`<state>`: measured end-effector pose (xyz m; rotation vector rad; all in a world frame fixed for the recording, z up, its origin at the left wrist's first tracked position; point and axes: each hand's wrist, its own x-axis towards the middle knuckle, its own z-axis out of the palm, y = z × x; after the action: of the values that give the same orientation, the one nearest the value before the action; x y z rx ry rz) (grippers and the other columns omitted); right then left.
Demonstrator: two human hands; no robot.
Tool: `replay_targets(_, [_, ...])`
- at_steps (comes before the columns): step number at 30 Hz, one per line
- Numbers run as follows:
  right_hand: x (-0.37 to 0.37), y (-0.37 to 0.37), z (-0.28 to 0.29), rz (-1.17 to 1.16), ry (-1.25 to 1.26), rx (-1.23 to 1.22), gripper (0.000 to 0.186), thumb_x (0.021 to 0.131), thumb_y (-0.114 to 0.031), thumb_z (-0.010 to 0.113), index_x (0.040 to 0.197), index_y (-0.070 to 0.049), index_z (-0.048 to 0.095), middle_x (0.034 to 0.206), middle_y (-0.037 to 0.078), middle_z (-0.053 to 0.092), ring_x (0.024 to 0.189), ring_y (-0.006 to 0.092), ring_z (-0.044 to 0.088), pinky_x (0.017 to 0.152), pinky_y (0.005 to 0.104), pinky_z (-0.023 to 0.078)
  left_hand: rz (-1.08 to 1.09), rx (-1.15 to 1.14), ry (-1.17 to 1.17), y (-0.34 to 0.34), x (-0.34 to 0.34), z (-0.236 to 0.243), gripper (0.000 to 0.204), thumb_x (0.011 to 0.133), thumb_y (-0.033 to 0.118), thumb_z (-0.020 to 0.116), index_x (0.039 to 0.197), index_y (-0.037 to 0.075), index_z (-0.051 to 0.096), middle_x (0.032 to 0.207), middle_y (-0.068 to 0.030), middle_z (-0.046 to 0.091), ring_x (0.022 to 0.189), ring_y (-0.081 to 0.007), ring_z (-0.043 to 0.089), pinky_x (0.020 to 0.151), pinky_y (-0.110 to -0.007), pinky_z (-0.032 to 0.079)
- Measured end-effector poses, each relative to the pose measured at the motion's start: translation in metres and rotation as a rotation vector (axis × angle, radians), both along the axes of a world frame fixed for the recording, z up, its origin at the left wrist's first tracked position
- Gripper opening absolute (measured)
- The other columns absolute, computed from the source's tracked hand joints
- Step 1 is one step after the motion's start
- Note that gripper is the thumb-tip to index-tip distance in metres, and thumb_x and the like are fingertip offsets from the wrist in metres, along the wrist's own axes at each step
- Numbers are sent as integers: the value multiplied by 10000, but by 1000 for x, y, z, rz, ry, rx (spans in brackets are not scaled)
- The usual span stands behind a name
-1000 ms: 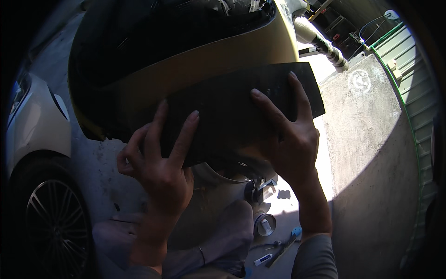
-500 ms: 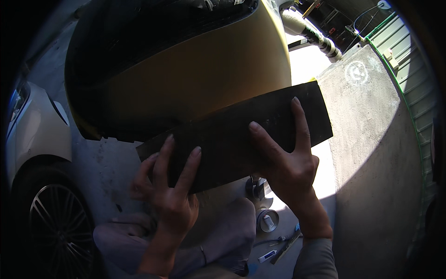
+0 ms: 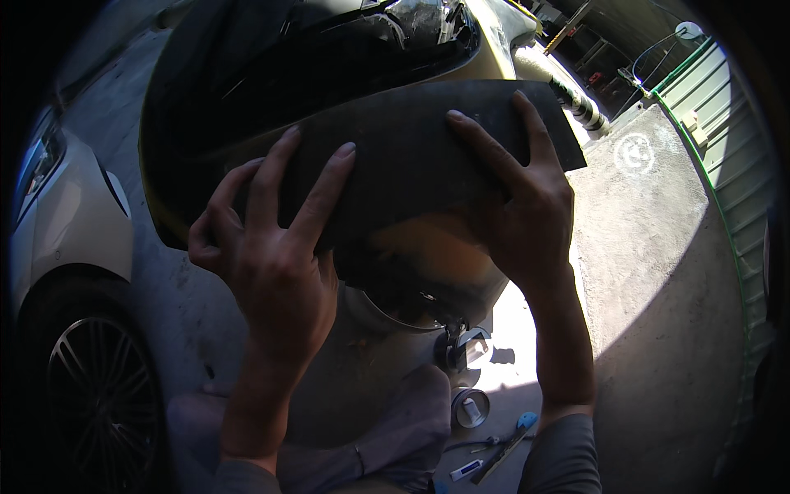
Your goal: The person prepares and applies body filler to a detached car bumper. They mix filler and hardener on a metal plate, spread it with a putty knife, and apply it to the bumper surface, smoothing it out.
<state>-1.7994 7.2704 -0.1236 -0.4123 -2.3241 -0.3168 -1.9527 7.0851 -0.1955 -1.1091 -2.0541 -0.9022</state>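
A dark, flexible rectangular sheet [image 3: 395, 156] lies across the curved, yellowish-beige and black bumper-like car part [image 3: 432, 247], covering much of its front. My left hand [image 3: 276, 247] grips the sheet's left end, index and middle fingers reaching over its face and the thumb low at the bottom edge. Toward the right end, my right hand [image 3: 531, 202] holds it the same way, two fingers spread across the surface. What lies behind the sheet is hidden, as are the thumb and lower fingers of my right hand.
At left stands a white car [image 3: 86, 206] with a spoked wheel [image 3: 103, 395]. On the ground by my knee are a round tin [image 3: 471, 407], a small white tube [image 3: 467, 470] and a thin blue-ended tool [image 3: 527, 421]. A corrugated metal wall [image 3: 699, 86] runs along the right.
Both hands have moved up and away with the sheet, which now lies higher on the car part and tilts less. The part's lower beige area has come into view beneath it.
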Motion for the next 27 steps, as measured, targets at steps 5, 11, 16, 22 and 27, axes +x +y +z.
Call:
replay_targets(5, [1,7,2,79,0,-12,711,771,-186,864,1442,-361,707,1541,343,522,1108,459,743,822,473,661,14,-26,-33,4,4,-3,636,914,65,790,1459,379,693,1546,39,618,1394,-283,532,1205,-506,265])
replay_targets(11, [6,7,-4,91,-15,-97,669,790,-173,880,1426,-316,726,1542,320,540,1217,478,698,920,502,643,23,-70,-43,4,11,-11,580,945,83,756,1460,345,697,1564,16,610,1386,-300,519,1206,-504,268])
replay_targets(16, [27,-7,-27,24,-35,-145,548,887,-129,820,1406,-290,745,1569,301,528,1304,493,661,980,513,639,-27,-99,-62,-6,29,-33,705,809,-3,756,1418,352,738,1551,-35,615,1304,-265,482,1124,-470,237])
replay_targets(22, [61,-30,-64,14,-57,-264,556,864,-264,885,1401,-291,744,1627,298,452,1235,468,708,888,486,682,-98,-130,-105,-21,55,-72,708,764,0,702,1391,324,762,1549,-86,616,1244,-242,486,1106,-449,248])
replay_targets(27, [79,-41,-72,-39,-120,-228,640,792,-393,912,1408,-339,744,1612,353,439,1093,361,779,571,312,614,-135,-165,-129,-33,70,-77,665,808,11,711,1397,317,759,1548,-92,619,1258,-246,491,1118,-459,252])
